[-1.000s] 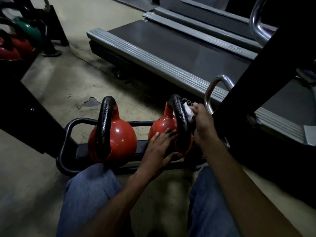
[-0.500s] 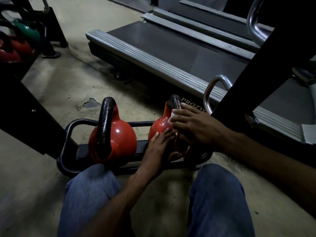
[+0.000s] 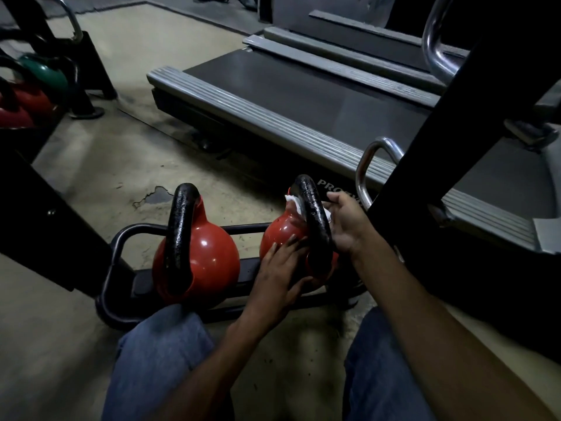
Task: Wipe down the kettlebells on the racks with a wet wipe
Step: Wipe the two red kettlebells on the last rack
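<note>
Low on the floor rack [image 3: 121, 238], near the person's knees, two red kettlebells sit side by side, and the work is on the right kettlebell [image 3: 282, 235]. Its black handle [image 3: 312, 217] arches from far to near, so its long axis runs away from the viewer. The right hand [image 3: 344, 223] sits just right of that handle, fingers curled round a white wet wipe [image 3: 296, 203] that pokes out on the handle's left side at the top of the ball; the wipe seems threaded through the loop, pressed between hand and metal. The left hand [image 3: 280, 268] lies flat and spread on the near face of the red ball, gripping nothing, apparently steadying it. The right hand is the nearer one to the handle, so the next stroke probably follows the arch toward the near end. The left kettlebell [image 3: 200, 259] stands untouched just beside it. More kettlebells [image 3: 27, 95] rest on another rack at far left, blurred.
</note>
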A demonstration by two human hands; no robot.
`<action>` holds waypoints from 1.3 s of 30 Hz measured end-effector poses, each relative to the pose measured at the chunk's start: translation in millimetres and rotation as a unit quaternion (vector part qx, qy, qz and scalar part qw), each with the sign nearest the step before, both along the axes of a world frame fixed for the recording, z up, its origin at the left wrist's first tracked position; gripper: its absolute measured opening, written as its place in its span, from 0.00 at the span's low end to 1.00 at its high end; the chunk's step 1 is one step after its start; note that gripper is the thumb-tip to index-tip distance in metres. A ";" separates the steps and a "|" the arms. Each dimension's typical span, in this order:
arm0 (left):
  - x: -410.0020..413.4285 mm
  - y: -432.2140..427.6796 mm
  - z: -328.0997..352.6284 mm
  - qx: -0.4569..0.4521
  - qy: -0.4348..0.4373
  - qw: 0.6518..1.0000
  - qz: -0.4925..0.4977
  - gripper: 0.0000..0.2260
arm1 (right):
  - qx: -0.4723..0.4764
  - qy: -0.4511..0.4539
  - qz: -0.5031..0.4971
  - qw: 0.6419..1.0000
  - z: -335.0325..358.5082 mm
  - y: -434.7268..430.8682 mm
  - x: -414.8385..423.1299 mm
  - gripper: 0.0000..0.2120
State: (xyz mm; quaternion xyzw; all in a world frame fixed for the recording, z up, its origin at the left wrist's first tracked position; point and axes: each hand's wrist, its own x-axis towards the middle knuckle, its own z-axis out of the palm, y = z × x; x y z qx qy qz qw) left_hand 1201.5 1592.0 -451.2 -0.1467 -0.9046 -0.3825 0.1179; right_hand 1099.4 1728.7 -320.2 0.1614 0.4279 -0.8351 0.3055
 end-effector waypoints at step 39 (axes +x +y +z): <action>1.4 -0.5 10.3 0.002 -0.047 0.999 0.006 0.29 | 0.543 0.725 0.308 0.291 1.2 42.8 47.4 0.21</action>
